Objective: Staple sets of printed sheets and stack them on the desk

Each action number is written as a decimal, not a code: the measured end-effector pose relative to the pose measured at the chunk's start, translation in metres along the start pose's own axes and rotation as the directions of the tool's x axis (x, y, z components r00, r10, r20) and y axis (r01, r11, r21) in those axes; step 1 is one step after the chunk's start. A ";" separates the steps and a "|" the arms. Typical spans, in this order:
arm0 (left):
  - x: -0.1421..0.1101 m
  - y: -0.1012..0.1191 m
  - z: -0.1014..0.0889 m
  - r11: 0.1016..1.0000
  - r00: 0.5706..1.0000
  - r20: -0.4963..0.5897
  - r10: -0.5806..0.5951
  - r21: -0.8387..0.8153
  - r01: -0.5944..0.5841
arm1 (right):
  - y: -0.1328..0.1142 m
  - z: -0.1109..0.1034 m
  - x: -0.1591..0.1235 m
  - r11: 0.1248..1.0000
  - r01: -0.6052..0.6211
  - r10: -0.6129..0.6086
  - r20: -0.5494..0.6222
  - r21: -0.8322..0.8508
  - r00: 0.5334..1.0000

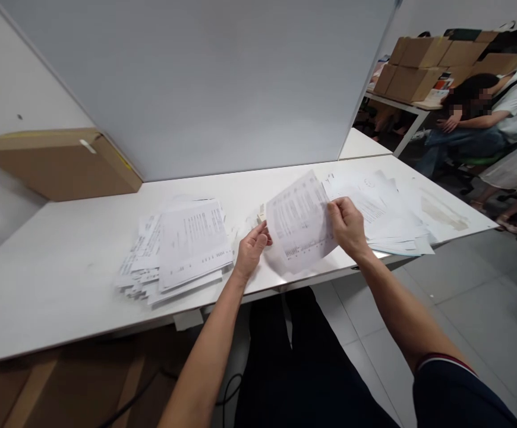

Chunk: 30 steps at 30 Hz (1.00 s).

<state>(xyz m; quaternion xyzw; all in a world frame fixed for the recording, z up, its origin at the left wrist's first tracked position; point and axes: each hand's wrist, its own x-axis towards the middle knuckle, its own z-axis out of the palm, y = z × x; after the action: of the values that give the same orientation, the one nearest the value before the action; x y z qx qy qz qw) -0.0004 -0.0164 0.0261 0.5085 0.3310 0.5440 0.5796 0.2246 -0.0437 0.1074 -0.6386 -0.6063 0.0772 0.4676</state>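
Observation:
A printed sheet of paper (302, 217) is held up and tilted above the white table, between my two hands. My right hand (348, 227) pinches its right edge, thumb in front. At its lower left edge, my left hand (250, 251) has its fingers closed on the margin, with some fingertips hidden behind the paper. To the left lies an uneven stack of printed papers (194, 244). On the right, a spread pile of papers (374, 205) lies partly behind my right hand. A small pale object (261, 212) shows behind the sheet, too covered to name.
A cardboard box (66, 166) leans at the table's back left. A grey panel (205, 89) stands along the back of the white table (62, 285). At the far right, a seated person (499, 113) bends forward near stacked cardboard boxes (412, 68). Black cables hang below.

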 end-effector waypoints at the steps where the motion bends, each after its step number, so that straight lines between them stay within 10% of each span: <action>1: 0.000 0.001 0.000 1.000 1.000 0.002 -0.019 -0.021 0.020 | -0.001 0.004 -0.004 0.998 -0.004 0.002 0.021 0.067 1.000; 13: 0.005 -0.001 -0.004 0.996 0.954 -0.298 0.017 0.089 0.010 | 0.019 0.030 -0.023 0.730 -0.423 0.195 0.429 0.537 0.882; 21: 0.001 0.001 -0.002 0.996 0.983 -0.169 -0.074 0.041 0.082 | 0.023 0.047 -0.034 0.895 -0.294 0.217 0.249 0.336 0.944; 25: 0.001 -0.001 0.000 0.993 0.983 -0.150 -0.103 0.048 0.111 | 0.023 0.038 -0.024 0.930 -0.272 0.182 0.336 0.247 0.924; 30: 0.003 -0.005 -0.002 0.991 0.963 -0.233 -0.133 -0.016 0.133 | 0.070 0.014 0.028 0.936 -0.137 0.157 0.036 -0.325 0.987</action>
<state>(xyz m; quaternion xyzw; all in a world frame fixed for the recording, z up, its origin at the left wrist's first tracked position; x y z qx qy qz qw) 0.0002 -0.0126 0.0213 0.4176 0.4301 0.5599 0.5719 0.2711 -0.0009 0.0642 -0.7470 -0.5755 0.0316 0.3312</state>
